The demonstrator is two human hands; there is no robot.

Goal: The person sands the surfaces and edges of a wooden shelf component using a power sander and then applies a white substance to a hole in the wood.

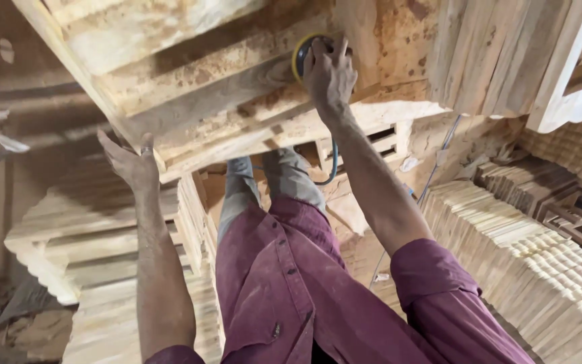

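The right hand (329,71) is closed down over a round sander (302,55) with a yellow rim, pressing it flat against the wooden frame (223,87). The sander sits near the frame's far edge, on a broad slat beside a reddish, blotchy panel. A blue cord (332,168) hangs below the wrist and loops behind the forearm.

The left hand (131,164) is open, fingers spread, its palm resting against the frame's near left corner and gripping nothing.

The frame is pale raw timber, rough-grained and dusty, built of flat slats with recessed strips between them. Under it show grey trousers (284,178) and a maroon shirt (284,283) with dark buttons.

To the right, stacks of carved wooden pieces (540,269) with scalloped edges lie close-packed; more flat boards (95,236) are piled on the left. Room between frame and stacks is narrow.
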